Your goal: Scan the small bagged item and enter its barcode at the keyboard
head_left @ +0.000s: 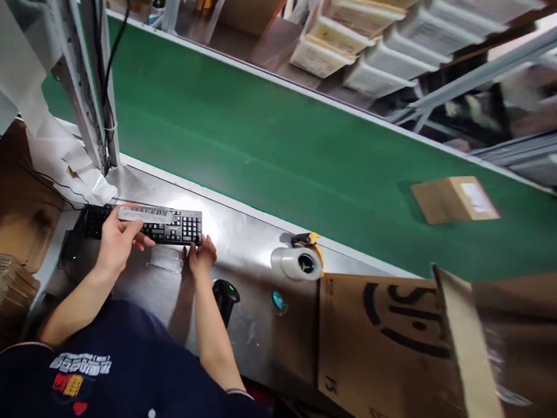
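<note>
My left hand (117, 239) pinches a white barcode label strip (144, 215) between thumb and fingers, over the black keyboard (175, 229). The strip covers part of the keys. At the keyboard's near right corner, my right hand (202, 256) has its fingers closed around the edge. Just in front of the keyboard, a small clear plastic packet (164, 259) lies on the metal table (232, 241). A black handheld scanner (225, 294) stands beside my right forearm.
A clear tape roll (295, 264) in a dispenser and a small teal object (278, 299) are on the table. A large cardboard box (389, 344) stands at the right. Behind runs a green conveyor belt (250, 138) carrying a small carton (453, 200). White bins (377, 16) fill a rack beyond.
</note>
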`<state>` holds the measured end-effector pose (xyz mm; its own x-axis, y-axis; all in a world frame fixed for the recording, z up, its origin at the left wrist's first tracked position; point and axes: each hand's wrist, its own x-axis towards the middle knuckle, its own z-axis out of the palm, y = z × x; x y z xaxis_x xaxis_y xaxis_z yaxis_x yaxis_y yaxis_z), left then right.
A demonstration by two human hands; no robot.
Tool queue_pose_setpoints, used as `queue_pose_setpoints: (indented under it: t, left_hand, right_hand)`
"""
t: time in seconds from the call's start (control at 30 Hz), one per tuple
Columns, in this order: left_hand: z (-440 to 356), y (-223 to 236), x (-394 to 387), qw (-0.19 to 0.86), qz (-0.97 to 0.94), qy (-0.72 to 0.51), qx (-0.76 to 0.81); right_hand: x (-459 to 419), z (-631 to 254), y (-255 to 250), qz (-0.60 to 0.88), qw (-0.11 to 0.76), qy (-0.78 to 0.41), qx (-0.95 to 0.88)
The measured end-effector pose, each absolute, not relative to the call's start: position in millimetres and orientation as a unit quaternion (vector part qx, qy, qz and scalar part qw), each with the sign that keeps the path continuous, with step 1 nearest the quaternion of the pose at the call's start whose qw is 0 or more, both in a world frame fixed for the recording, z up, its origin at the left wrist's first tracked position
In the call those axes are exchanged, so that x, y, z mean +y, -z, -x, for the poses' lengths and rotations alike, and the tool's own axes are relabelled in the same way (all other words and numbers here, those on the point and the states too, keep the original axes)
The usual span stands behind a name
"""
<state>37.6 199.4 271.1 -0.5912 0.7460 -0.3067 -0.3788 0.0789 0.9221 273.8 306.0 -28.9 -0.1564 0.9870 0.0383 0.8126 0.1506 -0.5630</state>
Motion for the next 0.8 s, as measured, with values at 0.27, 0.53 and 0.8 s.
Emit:
queue_pose_setpoints:
  t: [0.27, 0.53, 0.8]
  left_hand:
    - [-35.1, -262.7, 200.1, 0.429, -0.156, -0.658, 0.598]
    - [-35.0, -266.0, 201.8, 0.422, -0.145, -0.664, 0.600]
    - [-36.8, -262.6, 206.1, 0.437, -0.148, -0.651, 0.603]
  right_hand:
    - [321.9, -241.9, 21.7, 0.596, 0.193, -0.165, -0.762]
    - [335.5, -223.2, 24.1, 0.605, 0.215, -0.125, -0.757]
    - [329.2, -219.1, 30.3, 0.585, 0.215, -0.153, -0.767]
